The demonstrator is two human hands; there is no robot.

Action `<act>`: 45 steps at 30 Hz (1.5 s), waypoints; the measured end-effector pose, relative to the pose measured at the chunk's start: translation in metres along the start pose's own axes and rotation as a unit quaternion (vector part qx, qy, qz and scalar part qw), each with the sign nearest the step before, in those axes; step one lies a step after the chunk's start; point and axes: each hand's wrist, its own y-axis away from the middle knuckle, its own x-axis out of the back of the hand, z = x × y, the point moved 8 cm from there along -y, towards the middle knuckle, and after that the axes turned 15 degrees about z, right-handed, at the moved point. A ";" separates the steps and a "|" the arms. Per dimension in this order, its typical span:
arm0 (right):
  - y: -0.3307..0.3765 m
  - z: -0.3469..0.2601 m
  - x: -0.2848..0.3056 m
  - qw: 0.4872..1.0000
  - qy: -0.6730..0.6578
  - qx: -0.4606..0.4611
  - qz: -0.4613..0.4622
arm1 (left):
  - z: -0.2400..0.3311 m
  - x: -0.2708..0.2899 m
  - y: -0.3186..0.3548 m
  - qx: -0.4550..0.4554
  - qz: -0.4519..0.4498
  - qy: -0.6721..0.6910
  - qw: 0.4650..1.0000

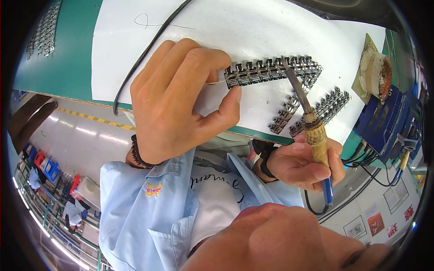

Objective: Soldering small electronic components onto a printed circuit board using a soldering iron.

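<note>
A strip of small dark metal parts (257,74) lies across the white sheet. My left hand (174,90) pinches its left end between thumb and forefinger. A thin wire (218,82) shows in the gap of that hand and reaches the strip's end. In my right hand (303,165) is a soldering iron (316,135), gripped by its worn yellowish and blue handle. Its tip is over the right part of the strip; whether it touches cannot be told. Below lie a second strip (285,113), angled away from the first, and a third strip (332,106), partly behind the iron.
The white sheet (113,49) covers a green table (77,67). A black cable (149,47) crosses it beside my left hand, near a loose thin wire (165,24). More strips (44,34) lie far left. At right stand a round worn container (376,74) and a blue device (384,122).
</note>
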 end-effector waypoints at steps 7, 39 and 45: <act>0.000 0.000 -0.001 1.000 -0.013 -0.005 0.006 | 0.001 -0.001 0.000 0.002 0.004 0.000 1.000; -0.001 -0.001 0.006 0.987 -0.003 -0.006 0.158 | 0.002 -0.001 -0.002 0.021 -0.002 0.005 1.000; 0.001 0.000 0.006 0.988 -0.047 -0.015 0.149 | 0.001 -0.005 0.000 0.021 -0.005 0.014 1.000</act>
